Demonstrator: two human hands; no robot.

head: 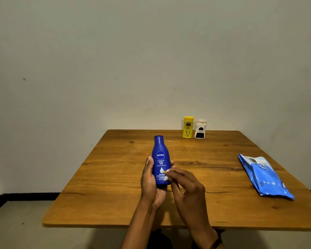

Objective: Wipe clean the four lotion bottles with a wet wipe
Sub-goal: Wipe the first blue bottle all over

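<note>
My left hand [151, 184] grips the lower part of a blue lotion bottle [160, 155], held upright above the wooden table [115, 177] with its label facing me. My right hand [185, 186] pinches a small white wet wipe [167, 175] against the bottle's lower right side. Most of the wipe is hidden under my fingers. A yellow lotion bottle [187, 127] and a white lotion bottle [200, 129] stand side by side at the table's far edge, close to the wall.
A blue pack of wet wipes [264, 177] lies flat near the table's right edge. A pale wall rises right behind the table. The floor shows to the left, past the table's left edge.
</note>
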